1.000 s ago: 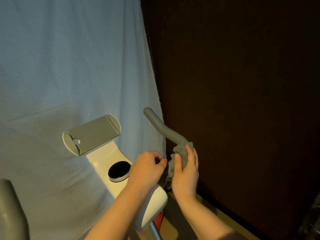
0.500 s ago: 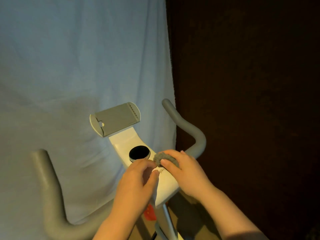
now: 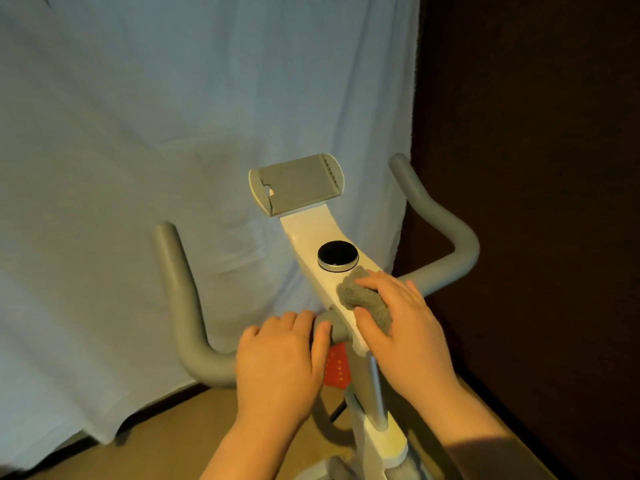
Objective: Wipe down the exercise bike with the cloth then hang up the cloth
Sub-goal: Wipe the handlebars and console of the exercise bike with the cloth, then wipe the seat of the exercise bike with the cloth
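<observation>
Wiping is underway: the right hand grips the bunched cloth on the white console at five o'clock from the dial, the left hand curls around the handlebar, and hanging up remains.

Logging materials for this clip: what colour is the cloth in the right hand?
Grey, a fuzzy cloth bunched under the right hand; head view.

pale sheet backdrop | dark wall, perhaps curtain | tan floor
</observation>
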Demonstrator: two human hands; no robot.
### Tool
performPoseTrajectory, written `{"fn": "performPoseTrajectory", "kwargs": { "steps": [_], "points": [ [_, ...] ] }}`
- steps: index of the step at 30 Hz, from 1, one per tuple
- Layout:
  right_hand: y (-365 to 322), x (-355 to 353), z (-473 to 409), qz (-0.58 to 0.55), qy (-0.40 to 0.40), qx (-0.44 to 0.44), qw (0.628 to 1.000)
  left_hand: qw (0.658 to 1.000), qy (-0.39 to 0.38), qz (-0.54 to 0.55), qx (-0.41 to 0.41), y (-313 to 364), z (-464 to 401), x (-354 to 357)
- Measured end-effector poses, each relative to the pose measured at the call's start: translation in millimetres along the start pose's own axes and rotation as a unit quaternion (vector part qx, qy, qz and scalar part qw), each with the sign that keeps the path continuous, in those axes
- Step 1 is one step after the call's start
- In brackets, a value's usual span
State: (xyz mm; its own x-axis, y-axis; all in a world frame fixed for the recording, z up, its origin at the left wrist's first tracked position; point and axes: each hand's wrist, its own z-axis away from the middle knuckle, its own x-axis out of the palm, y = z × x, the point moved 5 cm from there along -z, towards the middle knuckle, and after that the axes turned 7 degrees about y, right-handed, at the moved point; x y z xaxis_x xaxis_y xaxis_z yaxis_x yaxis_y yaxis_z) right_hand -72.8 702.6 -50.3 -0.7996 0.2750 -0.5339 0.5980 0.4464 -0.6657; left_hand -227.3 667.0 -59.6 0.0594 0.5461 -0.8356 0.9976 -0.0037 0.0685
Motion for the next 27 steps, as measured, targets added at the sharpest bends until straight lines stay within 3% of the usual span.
{"fn": "performPoseTrajectory", "kwargs": {
  "steps": [4, 9, 14, 18, 22, 27],
  "points": [
    [-4, 2, 26, -0.064, 0.07, 0.036, 0.995, 0.998, 0.046, 0.012, 0.037, -3, 21, -5],
    [-26, 14, 76, -0.067, 0.071, 0.07, 0.993, 0.99, 0.004, 0.106, 0.098, -26, 58, -8],
    [-50, 49, 158, -0.092, 0.053, 0.188, 0.976, 0.962, -0.045, 0.248, 0.11, -59, 91, -26],
    [-65, 64, 223, -0.054, 0.045, 0.231, 0.97, 0.914, -0.176, 0.365, -0.009, -93, 164, -4],
    [-76, 67, 267, -0.008, 0.008, 0.274, 0.962, 0.874, -0.303, 0.367, -0.099, -114, 232, 17],
    [-87, 71, 305, 0.023, -0.032, 0.298, 0.954, 0.856, -0.339, 0.372, -0.121, -120, 270, 17]
  ]
}}
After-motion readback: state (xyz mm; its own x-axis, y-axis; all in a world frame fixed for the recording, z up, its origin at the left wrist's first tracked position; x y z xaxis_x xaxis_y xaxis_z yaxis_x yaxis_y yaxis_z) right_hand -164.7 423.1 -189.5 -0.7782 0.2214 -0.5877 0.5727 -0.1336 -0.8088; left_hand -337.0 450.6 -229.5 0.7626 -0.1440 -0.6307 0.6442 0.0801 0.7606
